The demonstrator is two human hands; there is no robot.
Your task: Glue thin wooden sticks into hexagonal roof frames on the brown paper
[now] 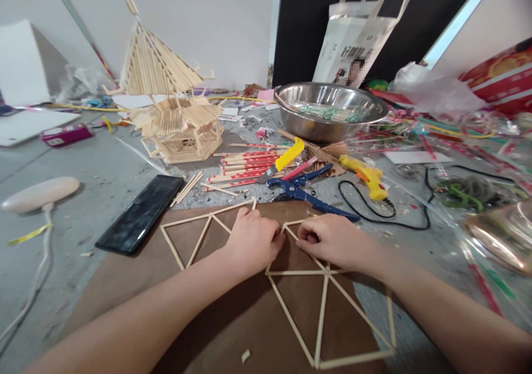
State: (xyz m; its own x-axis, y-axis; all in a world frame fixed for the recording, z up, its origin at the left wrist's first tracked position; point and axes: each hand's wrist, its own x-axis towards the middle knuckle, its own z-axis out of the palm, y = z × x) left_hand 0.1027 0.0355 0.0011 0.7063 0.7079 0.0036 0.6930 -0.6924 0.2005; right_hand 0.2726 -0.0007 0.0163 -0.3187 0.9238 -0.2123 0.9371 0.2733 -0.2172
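While both hands work on the brown sheet [199, 329], they meet at one joint. Left hand [253, 241]: fingers curled closed, knuckles up, pressed where the left stick frame [206, 230] ends; what it grips is hidden. Right hand [330, 241]: thumb and forefinger pinched shut on the top corner of the right stick frame [322, 313], which lies flat on the sheet and touches the left frame there. Blue cutters [305, 192] sit just beyond the hands, a phone [141, 213] to the left, and a stick pavilion [174, 108] and a steel bowl [332, 113] farther back.
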